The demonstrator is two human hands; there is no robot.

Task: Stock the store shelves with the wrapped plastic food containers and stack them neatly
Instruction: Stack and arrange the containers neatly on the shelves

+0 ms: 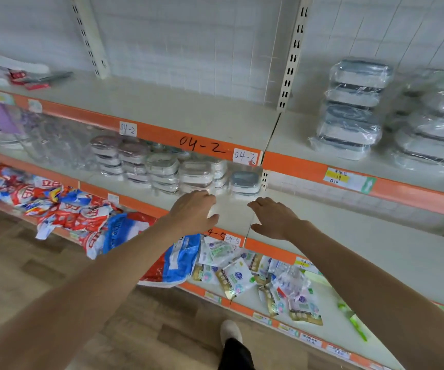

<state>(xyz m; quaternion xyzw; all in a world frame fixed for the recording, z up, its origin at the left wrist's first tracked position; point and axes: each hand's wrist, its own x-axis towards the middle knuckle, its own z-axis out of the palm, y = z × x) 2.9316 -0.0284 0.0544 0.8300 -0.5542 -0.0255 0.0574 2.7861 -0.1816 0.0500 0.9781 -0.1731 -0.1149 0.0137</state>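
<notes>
Left hand: the left hand reaches over the front of the middle shelf, palm down, fingers relaxed and slightly bent, grasping nothing; its fingertips lie at the base of the white-lidded container stack, touching or nearly so; contact cannot be told.
Right hand: the right hand hovers palm down over the same shelf, fingers loosely extended, empty; it lies just in front of and slightly right of the grey-lidded container stack.
Wrapped containers, middle shelf: a row of short stacks in clear film, running leftward from the shelf upright; the grey-lidded stack stands at the right end, the white-lidded stack beside it, with further stacks to the left and behind.
Gap between hands: bare shelf surface, directly in front of the two nearest stacks.
Wrapped containers, upper shelf: a tall film-wrapped stack stands well above and right of both hands, with larger wrapped packs to its right.
Shelf labels: orange edge strip marked "04-2".
Lower shelf: detergent bags at left; small sachets below the hands.
</notes>
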